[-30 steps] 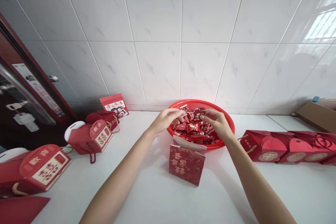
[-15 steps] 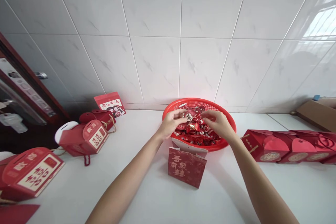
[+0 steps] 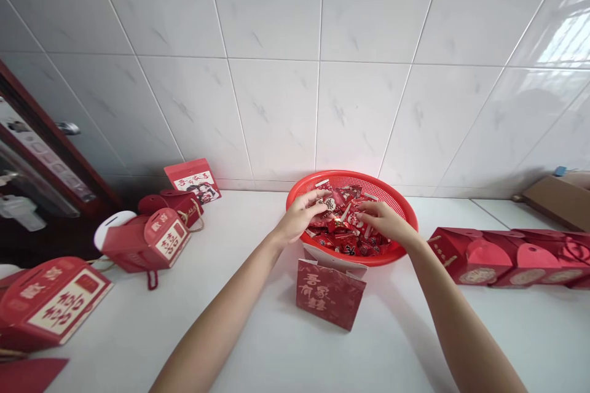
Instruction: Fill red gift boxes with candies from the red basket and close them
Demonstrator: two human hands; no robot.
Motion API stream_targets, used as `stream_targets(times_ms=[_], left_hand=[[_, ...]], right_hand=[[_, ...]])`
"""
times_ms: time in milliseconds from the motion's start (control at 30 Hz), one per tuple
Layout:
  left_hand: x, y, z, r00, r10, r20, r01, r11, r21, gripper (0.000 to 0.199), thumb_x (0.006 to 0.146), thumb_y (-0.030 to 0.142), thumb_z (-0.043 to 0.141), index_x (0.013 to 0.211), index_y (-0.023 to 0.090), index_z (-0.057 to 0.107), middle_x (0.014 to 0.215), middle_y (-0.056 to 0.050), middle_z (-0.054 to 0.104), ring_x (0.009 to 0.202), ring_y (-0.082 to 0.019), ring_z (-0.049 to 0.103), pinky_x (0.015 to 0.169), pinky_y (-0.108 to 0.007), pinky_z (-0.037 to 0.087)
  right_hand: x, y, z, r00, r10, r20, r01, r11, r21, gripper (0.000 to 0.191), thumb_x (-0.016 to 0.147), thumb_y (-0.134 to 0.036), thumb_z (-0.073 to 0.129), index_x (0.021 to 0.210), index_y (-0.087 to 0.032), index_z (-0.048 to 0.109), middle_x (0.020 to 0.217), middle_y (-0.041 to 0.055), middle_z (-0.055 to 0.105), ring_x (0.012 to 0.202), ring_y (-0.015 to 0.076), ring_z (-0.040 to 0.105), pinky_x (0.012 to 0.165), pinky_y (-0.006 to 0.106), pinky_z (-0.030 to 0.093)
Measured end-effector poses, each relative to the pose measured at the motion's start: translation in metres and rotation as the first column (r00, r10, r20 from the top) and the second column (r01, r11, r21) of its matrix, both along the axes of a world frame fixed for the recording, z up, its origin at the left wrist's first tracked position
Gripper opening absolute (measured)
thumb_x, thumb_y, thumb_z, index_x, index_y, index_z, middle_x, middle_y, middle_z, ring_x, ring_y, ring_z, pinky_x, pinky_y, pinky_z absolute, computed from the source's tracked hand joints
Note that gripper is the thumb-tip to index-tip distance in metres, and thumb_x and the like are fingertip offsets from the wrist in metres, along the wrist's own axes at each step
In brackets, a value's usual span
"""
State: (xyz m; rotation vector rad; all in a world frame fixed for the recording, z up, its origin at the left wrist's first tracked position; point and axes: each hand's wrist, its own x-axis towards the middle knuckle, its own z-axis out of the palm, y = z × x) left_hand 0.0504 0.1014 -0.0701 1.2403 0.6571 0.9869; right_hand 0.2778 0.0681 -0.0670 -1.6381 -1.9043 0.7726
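Observation:
My left hand [image 3: 299, 216] is over the left side of a red plastic basket [image 3: 405, 207], its thumb and fingers closed on a wrapped candy [image 3: 330, 205] with a pale printed mark. Over the basket's right side, my right hand [image 3: 386, 222] pinches a red-and-white candy wrapper [image 3: 354, 218]. Many red wrapped candies [image 3: 341, 241] lie below both hands. Just in front of the basket stands a dark red gift box [image 3: 329, 295] with gold characters; its pale top flaps are up.
Red candy boxes with cord handles [image 3: 146, 239] stand at the left, beside a red picture card box [image 3: 196, 181] against the tiled wall. A row of closed red boxes [image 3: 488, 258] lines the right. Behind it sits a brown cardboard box [image 3: 560, 199].
My right hand has come up slightly with a red-and-white wrapper between its fingers. The left hand keeps its candy, almost in place. The view has shifted a little.

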Motion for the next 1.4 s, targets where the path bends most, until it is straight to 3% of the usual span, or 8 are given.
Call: stream_targets(times_ms=[167,367,633,967,1067,1200,1300,1400], left_hand=[[-0.001,0.003,-0.004,0.999,0.023,-0.035,-0.021,0.998,0.059,0.040,0.073,0.025,0.082,0.112,0.022,0.070,0.094,-0.001,0.066,0.074,-0.014,0.065,0.083,-0.037,0.057],[0.001,-0.001,-0.002,0.995,0.050,-0.089,-0.034,0.985,0.171,0.024,0.075,0.033,0.080,0.091,0.017,0.073,0.109,-0.006,0.069,0.096,-0.020,0.065,0.093,-0.037,0.056],[0.001,-0.001,-0.005,0.966,0.127,-0.226,-0.069,0.966,0.249,0.028,0.074,0.034,0.082,0.098,0.018,0.077,0.101,-0.008,0.074,0.088,-0.022,0.066,0.084,-0.036,0.054],[0.000,-0.004,-0.004,0.967,0.088,-0.241,-0.034,0.975,0.218,0.049,0.068,0.041,0.089,0.109,0.017,0.078,0.106,-0.010,0.075,0.091,-0.024,0.068,0.084,-0.038,0.056],[0.001,-0.006,-0.003,0.949,0.067,-0.308,0.009,0.970,0.241,0.052,0.071,0.049,0.086,0.111,0.018,0.077,0.095,-0.008,0.075,0.085,-0.024,0.068,0.078,-0.036,0.055],[0.003,-0.008,-0.004,0.956,0.068,-0.287,0.031,0.945,0.326,0.043,0.080,0.058,0.076,0.093,0.017,0.079,0.092,-0.007,0.075,0.087,-0.024,0.068,0.079,-0.034,0.053],[0.003,-0.008,-0.004,0.964,0.104,-0.245,-0.017,0.943,0.334,0.040,0.085,0.058,0.072,0.088,0.018,0.077,0.087,-0.005,0.073,0.085,-0.023,0.067,0.079,-0.034,0.052],[0.003,-0.008,-0.004,0.977,0.107,-0.184,-0.050,0.956,0.290,0.037,0.086,0.055,0.072,0.086,0.019,0.075,0.085,-0.004,0.072,0.083,-0.022,0.066,0.080,-0.034,0.052]], right_hand=[[0.007,-0.005,0.001,0.863,-0.116,-0.492,0.110,0.993,-0.040,0.035,0.081,-0.047,0.074,0.103,-0.021,0.069,0.077,0.0002,0.065,0.056,0.0155,0.064,0.057,0.032,0.058],[0.012,-0.004,0.001,0.701,-0.083,-0.709,0.122,0.993,0.005,0.050,0.066,-0.054,0.087,0.097,-0.020,0.069,0.072,-0.0016,0.066,0.056,0.0133,0.062,0.053,0.028,0.054],[-0.001,-0.007,0.003,0.587,0.070,-0.806,0.007,0.996,0.092,0.040,0.068,-0.037,0.087,0.102,-0.023,0.070,0.106,0.0057,0.078,0.099,0.0252,0.072,0.091,0.044,0.058],[-0.028,-0.013,0.005,0.537,-0.022,-0.843,0.122,0.991,0.052,0.044,0.056,-0.043,0.094,0.074,-0.023,0.059,0.079,0.0010,0.074,0.081,0.0223,0.071,0.079,0.038,0.057],[-0.033,-0.016,0.006,0.576,0.004,-0.817,0.084,0.994,0.065,0.041,0.059,-0.043,0.093,0.075,-0.021,0.062,0.085,0.0031,0.076,0.086,0.0239,0.072,0.081,0.039,0.057],[-0.026,-0.016,0.013,0.771,0.075,-0.632,0.009,0.992,0.129,0.036,0.068,-0.049,0.086,0.084,-0.020,0.071,0.094,0.0062,0.077,0.093,0.0261,0.072,0.084,0.040,0.057],[-0.003,-0.009,0.014,0.917,0.025,-0.398,0.063,0.977,0.205,0.032,0.080,-0.046,0.076,0.098,-0.020,0.074,0.106,0.0083,0.077,0.098,0.0267,0.072,0.086,0.040,0.056],[0.022,0.001,0.005,0.998,-0.047,0.049,0.038,0.987,0.159,0.015,0.085,-0.023,0.061,0.092,-0.023,0.075,0.099,0.0060,0.079,0.091,0.0243,0.072,0.081,0.037,0.056]])
